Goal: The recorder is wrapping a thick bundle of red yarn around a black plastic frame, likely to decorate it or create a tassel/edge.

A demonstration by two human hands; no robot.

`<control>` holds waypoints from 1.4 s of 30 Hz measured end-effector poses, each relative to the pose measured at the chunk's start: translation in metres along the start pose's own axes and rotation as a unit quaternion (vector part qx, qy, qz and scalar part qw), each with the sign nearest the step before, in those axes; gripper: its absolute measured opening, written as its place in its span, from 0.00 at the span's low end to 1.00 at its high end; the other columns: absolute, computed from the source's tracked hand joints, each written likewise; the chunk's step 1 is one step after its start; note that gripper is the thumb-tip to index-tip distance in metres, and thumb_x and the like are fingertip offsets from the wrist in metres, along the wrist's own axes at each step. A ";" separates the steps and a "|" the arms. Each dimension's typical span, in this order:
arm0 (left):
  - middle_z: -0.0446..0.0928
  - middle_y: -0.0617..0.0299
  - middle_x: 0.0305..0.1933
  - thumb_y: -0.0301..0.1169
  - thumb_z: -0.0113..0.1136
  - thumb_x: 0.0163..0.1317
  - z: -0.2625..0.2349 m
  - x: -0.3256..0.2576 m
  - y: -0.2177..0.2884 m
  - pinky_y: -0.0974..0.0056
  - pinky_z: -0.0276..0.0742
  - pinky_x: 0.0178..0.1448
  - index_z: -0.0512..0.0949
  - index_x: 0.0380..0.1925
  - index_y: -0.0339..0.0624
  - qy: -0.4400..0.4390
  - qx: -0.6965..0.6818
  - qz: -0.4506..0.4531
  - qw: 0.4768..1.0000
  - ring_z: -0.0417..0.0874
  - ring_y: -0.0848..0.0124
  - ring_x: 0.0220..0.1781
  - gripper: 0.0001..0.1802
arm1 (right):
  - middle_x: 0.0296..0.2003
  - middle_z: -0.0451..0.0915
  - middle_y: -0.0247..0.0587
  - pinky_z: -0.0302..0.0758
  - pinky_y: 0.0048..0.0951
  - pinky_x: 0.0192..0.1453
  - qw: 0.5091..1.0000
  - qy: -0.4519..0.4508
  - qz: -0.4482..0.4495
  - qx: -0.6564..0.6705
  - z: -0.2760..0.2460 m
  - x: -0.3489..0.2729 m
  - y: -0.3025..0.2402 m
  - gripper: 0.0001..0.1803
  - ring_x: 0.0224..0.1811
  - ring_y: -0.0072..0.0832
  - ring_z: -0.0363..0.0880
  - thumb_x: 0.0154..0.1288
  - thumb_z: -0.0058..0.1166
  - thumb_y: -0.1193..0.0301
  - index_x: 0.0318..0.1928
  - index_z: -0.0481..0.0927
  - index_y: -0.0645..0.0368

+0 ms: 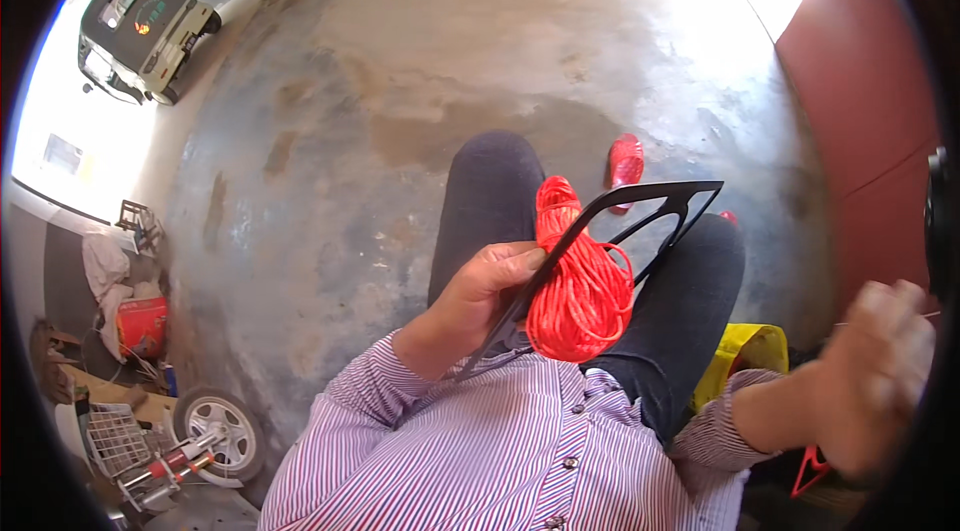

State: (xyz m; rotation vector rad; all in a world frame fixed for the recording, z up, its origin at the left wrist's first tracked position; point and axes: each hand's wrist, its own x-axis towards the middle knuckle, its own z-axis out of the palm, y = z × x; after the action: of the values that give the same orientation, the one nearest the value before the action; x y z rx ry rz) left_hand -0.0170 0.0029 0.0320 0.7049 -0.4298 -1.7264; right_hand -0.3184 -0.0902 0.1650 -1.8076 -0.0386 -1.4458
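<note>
My left hand (478, 286) is closed round one bar of a black angular frame (650, 193) with struts at its far end, held slanting above my lap. A thick bundle of red-orange cord (582, 306), gathered tight near its top, lies against this frame by my left thumb. Whether the hand also grips the cord is hidden. Off to the right, my right hand (875, 381) is raised apart from the frame and the cord. Its fingers are smeared by motion, and nothing can be made out in them.
Beside my right forearm is a yellow container or bag (745, 351), with a red angular piece (810, 471) below it. A red shoe (626, 161) rests on the concrete floor. To the left are a wheel (222, 433) and a red box (142, 326); a small vehicle (140, 26) stands farther off.
</note>
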 end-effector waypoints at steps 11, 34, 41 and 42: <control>0.82 0.49 0.54 0.32 0.62 0.62 -0.009 -0.009 0.004 0.61 0.80 0.60 0.75 0.55 0.25 -0.045 -0.111 -0.050 0.991 0.86 0.65 0.51 0.25 | 0.55 0.80 0.48 0.74 0.34 0.60 0.790 0.081 0.512 0.327 0.100 -0.106 0.152 0.26 0.56 0.32 0.79 0.70 0.51 0.55 0.54 0.79 0.67; 0.77 0.60 0.33 0.59 0.43 0.74 0.002 -0.014 0.009 0.72 0.65 0.26 0.78 0.47 0.35 -0.014 0.149 0.058 0.987 0.71 0.77 0.23 0.34 | 0.53 0.82 0.45 0.75 0.40 0.64 0.711 0.218 0.322 0.586 0.085 -0.129 0.230 0.22 0.56 0.39 0.81 0.72 0.48 0.59 0.59 0.74 0.60; 0.80 0.54 0.35 0.36 0.65 0.66 -0.021 -0.002 0.016 0.73 0.67 0.20 0.78 0.44 0.36 0.017 0.038 0.008 0.999 0.78 0.74 0.23 0.15 | 0.47 0.79 0.43 0.72 0.47 0.64 0.799 0.232 0.310 0.460 0.088 -0.120 0.176 0.25 0.54 0.36 0.78 0.65 0.54 0.57 0.53 0.74 0.65; 0.80 0.54 0.35 0.35 0.66 0.65 -0.024 -0.001 0.016 0.73 0.67 0.20 0.78 0.45 0.36 0.008 0.025 0.003 1.000 0.78 0.74 0.23 0.15 | 0.46 0.78 0.43 0.72 0.48 0.64 0.794 0.230 0.290 0.482 0.090 -0.117 0.173 0.25 0.53 0.35 0.78 0.65 0.55 0.57 0.53 0.73 0.66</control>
State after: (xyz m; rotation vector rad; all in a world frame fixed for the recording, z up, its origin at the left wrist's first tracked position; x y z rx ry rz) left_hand 0.0109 0.0016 0.0246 0.7534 -0.4648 -1.7078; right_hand -0.2024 -0.1031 -0.0304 -0.5240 0.0258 -1.0495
